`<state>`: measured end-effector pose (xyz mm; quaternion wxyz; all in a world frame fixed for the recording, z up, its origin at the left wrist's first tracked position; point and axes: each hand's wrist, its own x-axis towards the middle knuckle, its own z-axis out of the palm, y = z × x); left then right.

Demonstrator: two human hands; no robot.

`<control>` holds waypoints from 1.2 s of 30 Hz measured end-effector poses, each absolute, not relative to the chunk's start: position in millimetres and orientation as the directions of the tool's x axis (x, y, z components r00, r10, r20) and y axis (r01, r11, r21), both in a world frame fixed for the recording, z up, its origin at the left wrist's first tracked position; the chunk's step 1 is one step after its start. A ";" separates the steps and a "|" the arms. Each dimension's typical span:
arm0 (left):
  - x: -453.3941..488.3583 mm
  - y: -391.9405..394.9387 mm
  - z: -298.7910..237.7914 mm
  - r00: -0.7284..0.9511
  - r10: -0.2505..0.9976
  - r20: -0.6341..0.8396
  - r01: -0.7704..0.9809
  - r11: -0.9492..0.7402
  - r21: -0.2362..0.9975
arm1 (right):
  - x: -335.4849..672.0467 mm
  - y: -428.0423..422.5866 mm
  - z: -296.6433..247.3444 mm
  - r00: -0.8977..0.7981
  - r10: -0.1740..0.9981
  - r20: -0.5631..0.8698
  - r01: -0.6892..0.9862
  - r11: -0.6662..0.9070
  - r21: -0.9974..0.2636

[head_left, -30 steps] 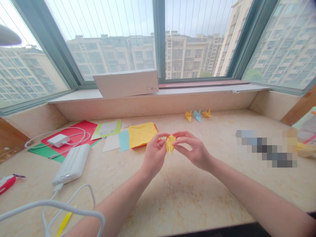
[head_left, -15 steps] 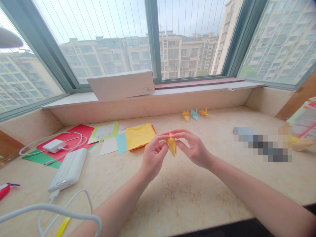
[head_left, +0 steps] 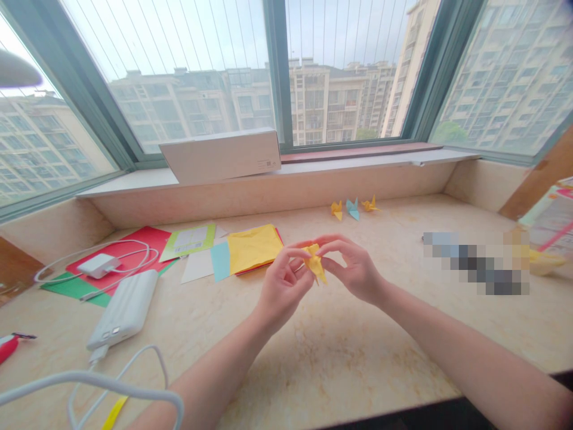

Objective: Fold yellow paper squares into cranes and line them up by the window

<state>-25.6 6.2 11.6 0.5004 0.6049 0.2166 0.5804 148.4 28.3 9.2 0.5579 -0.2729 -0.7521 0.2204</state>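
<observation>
Overall, the window (head_left: 279, 89) filled the far side, rising behind the counter (head_left: 349, 340). A ledge (head_left: 358, 163) ran above the counter's back edge, and a white box (head_left: 224, 156) leaned back on it, left of centre. At the counter's right edge stood a see-through pack (head_left: 548, 224), partly cut off, with a blurred patch (head_left: 474, 263) just beside it.

Red paper (head_left: 154, 237) lay near the back left corner, partly over green paper (head_left: 58, 289). Right of these, yellow paper (head_left: 255, 248) sat on red sheets, covering one side of a blue sheet (head_left: 220, 261); a white sheet (head_left: 197, 267) lay next to that.

Over the counter's middle, the left hand (head_left: 284, 278) pinched a folded yellow piece (head_left: 315, 261) between thumb and fingers. The right hand (head_left: 353, 260) pinched the same piece from the other side, its thumb and fingertips closed in on it. The piece was held up between both hands, small points hanging downward.

The power bank (head_left: 128, 307) lay toward the left edge, a white cable plugged into its near end. A lime card (head_left: 188, 239) overlapped the red paper's right side, and a charger (head_left: 99, 265) rested on that paper. Smallest, three cranes (head_left: 353, 209), yellow, blue, yellow, stood in a row near the back edge, right of centre.
</observation>
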 end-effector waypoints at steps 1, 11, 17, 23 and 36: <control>-25.8 5.5 11.2 0.240 0.837 0.492 -0.320 -0.410 0.854 | 148.7 28.3 8.9 -0.225 0.657 0.720 0.158 0.754 -0.638; -29.4 2.2 15.1 0.130 0.840 0.527 -0.086 -0.520 0.850 | 144.5 22.0 7.1 -0.194 0.680 0.707 0.087 0.730 -0.678; -25.2 3.4 11.3 0.093 0.868 0.488 -0.171 -0.469 0.866 | 138.0 21.8 0.1 -0.136 0.725 0.675 0.033 0.684 -0.728; -25.8 7.8 2.9 0.111 0.875 0.471 -0.168 -0.451 0.876 | 135.8 17.7 2.8 -0.165 0.731 0.663 0.067 0.679 -0.731; -23.6 3.3 9.4 0.076 0.884 0.461 -0.175 -0.443 0.879 | 131.8 18.2 4.0 -0.099 0.780 0.618 -0.037 0.618 -0.786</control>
